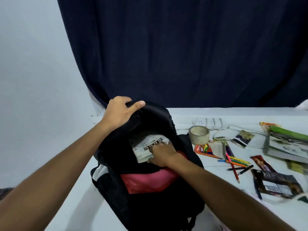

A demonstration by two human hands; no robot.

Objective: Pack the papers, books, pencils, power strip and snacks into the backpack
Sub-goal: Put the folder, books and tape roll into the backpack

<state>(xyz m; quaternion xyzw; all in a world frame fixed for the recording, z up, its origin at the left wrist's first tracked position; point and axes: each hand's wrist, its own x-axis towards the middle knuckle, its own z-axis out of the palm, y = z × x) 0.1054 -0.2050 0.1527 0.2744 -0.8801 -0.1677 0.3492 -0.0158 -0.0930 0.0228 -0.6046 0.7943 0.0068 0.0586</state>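
The black backpack [146, 194] stands open on the white table [216, 180], with a red front pocket. Inside its main compartment lies a stack of papers [146, 147] with black print. The right hand [164, 155] reaches into the opening, fingers curled on the papers. The left hand [120, 112] grips the top edge of the backpack. To the right lie snacks [276, 183], pencils [236, 162], books [288, 145], and further the power strip [208, 122].

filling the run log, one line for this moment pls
stage: loading papers | left hand: holds backpack open | right hand: pushes papers inside | pencils, power strip: on table
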